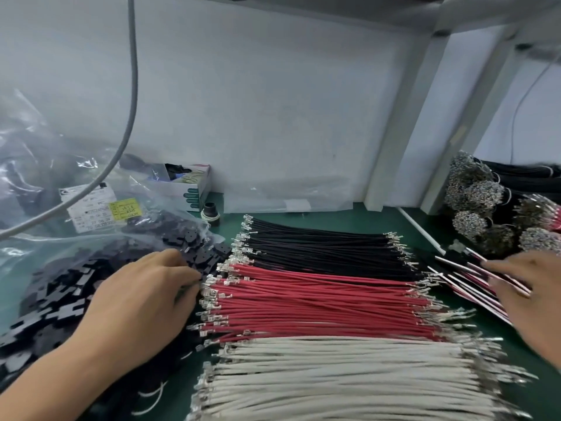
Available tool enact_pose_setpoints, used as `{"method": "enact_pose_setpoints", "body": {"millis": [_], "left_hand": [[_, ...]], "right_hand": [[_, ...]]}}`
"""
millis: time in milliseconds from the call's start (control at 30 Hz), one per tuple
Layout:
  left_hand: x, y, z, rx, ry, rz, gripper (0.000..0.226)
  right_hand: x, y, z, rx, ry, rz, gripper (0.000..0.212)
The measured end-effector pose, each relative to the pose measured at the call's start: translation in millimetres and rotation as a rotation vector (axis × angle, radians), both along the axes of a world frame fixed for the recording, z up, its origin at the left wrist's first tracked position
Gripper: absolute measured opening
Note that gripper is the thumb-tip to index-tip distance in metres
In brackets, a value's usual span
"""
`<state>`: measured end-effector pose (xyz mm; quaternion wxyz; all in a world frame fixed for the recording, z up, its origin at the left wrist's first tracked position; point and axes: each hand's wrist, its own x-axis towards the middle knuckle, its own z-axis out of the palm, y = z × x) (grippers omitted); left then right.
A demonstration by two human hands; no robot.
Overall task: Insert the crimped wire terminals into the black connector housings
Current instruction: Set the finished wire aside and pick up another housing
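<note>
Three rows of crimped wires lie side by side on the green mat: black wires [321, 249] at the back, red wires [318, 302] in the middle, white wires [343, 378] nearest me. A heap of black connector housings [60, 287] spills from a clear bag at the left. My left hand [145, 296] rests on that heap, its fingertips at the edge next to the red terminals; whether it pinches a housing is hidden. My right hand [528, 287] reaches onto a fan of assembled red, white and black wires [467, 275] at the right, blurred.
A labelled plastic bag [100, 208] and a small open box [185, 183] stand at the back left. Bundles of terminated wires [479, 202] pile up at the back right. A grey cable [130, 95] hangs at the left. White frame posts [400, 117] rise behind.
</note>
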<state>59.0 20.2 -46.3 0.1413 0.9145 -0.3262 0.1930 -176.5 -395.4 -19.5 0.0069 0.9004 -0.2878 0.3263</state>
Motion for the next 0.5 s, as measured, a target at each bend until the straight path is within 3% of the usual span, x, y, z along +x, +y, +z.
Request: {"method": "enact_pose_setpoints", "body": {"millis": [67, 200, 367, 500], "left_hand": [[2, -1, -1, -0.006, -0.004, 0.014, 0.019], [6, 3, -1, 0.129, -0.035, 0.086, 0.028], [6, 4, -1, 0.173, -0.016, 0.09, 0.036], [9, 4, -4, 0.165, -0.034, 0.103, 0.041]], "right_hand": [[34, 46, 9, 0.011, -0.063, 0.19, 0.019], [109, 113, 10, 0.092, 0.057, 0.525, 0.019], [186, 135, -13, 0.22, 0.239, 0.57, 0.033], [204, 130, -24, 0.14, 0.262, 0.532, 0.026]]}}
